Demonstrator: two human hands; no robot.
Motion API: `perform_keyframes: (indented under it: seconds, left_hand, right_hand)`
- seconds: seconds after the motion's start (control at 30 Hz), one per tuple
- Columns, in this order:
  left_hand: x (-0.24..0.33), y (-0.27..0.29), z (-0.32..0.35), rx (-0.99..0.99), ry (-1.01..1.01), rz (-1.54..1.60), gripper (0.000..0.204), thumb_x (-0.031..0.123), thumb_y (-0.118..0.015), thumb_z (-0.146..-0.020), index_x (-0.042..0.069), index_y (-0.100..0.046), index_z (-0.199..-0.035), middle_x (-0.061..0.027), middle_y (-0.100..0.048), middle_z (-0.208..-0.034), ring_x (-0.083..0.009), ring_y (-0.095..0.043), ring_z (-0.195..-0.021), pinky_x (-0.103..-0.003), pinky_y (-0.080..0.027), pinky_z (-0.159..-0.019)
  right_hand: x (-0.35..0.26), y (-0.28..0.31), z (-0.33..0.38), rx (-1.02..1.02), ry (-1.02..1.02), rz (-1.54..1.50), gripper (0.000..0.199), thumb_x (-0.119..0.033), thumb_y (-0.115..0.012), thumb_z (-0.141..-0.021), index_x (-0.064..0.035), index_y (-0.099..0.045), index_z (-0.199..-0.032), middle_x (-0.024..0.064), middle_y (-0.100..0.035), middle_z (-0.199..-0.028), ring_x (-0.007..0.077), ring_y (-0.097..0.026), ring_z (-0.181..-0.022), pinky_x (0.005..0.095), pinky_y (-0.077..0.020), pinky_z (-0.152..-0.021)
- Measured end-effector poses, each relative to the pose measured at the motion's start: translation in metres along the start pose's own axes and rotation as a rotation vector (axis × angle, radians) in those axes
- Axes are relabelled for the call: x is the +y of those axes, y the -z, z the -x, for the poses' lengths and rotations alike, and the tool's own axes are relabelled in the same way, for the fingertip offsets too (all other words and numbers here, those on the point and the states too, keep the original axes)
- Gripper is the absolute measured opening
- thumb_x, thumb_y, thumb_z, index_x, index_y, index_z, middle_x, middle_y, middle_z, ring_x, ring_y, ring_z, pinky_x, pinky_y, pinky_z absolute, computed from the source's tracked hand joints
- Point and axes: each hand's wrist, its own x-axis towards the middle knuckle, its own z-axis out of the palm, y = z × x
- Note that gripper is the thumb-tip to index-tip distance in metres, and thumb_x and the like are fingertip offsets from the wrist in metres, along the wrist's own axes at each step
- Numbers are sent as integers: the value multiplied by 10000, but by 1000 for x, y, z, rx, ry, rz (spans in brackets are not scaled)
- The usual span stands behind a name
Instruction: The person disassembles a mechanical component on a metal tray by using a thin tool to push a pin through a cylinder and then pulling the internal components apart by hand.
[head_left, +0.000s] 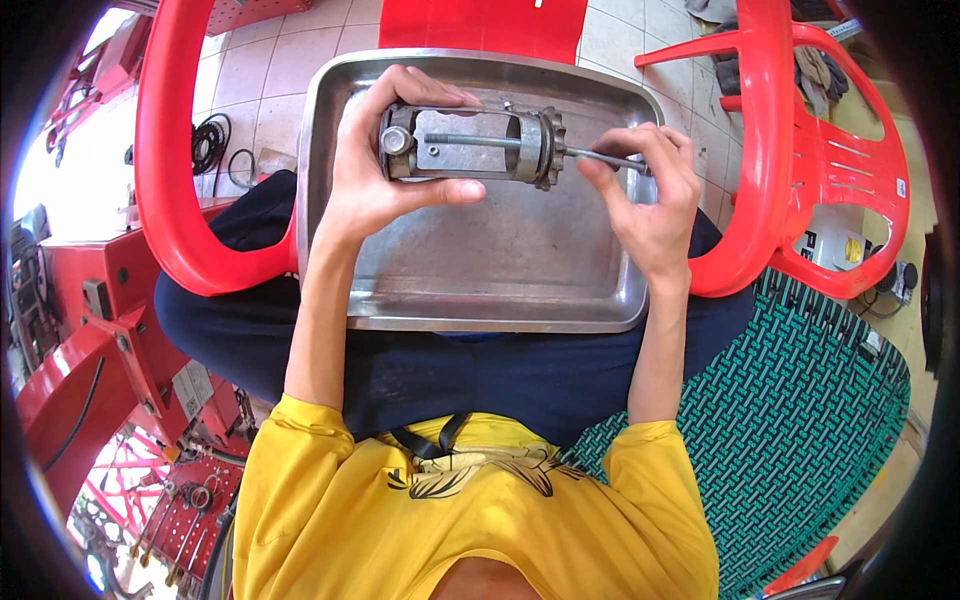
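Though partly hidden, metal cylinder in curled left hand, slim rod apparently in pinching right hand

Your left forearm rises bare through the left-centre of the frame, leaning slightly rightward toward the wrist. Your left hand is spread in a wide C-shaped grip at upper centre-left: fingers bent over the top, thumb stretched toward the picture's centre below them. Your right forearm stands nearly upright, right of centre. Above it, your right hand tips leftward, thumb and fingers drawn together in a light pinch.
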Motion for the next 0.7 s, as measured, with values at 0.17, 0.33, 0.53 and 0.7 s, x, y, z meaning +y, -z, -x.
perform_keyframes:
  seconds: [0.17,0.33,0.53,0.7]
  left_hand:
    - [-2,-1,0,-4,-4,16,639,192,-1035,-561,53,-624,-1030,-120,-712,-1055,-278,-719,-1105,-407,-569,-989]
    - [0,0,-1,-4,-3,-12,633,201,-1035,-564,58,-624,-1024,-113,-717,-1047,-277,-720,-1102,-408,-571,-990]
    - [1,-1,0,-3,-2,-11,639,220,-1036,-561,57,-633,-1030,-118,-723,-1042,-273,-721,-1097,-400,-570,-986]
    - [2,0,0,7,2,-4,635,206,-1034,-565,51,-637,-1035,-129,-722,-1048,-272,-722,-1090,-395,-567,-982]
  right_hand:
    - [8,2,3,-23,7,57,239,-293,-838,-850,-99,-698,-867,-10,-675,-725,181,-654,-712,366,-402,-922]
    - [3,2,2,-6,11,37,256,-314,-838,-849,-102,-694,-854,-7,-673,-706,189,-647,-690,363,-402,-925]
    - [2,1,0,-1,-7,-44,236,-278,-859,-821,-100,-706,-843,6,-700,-735,190,-669,-714,369,-413,-918]
    - [4,1,2,-52,43,71,218,-251,-868,-806,-97,-724,-861,9,-695,-754,201,-662,-720,371,-420,-910]
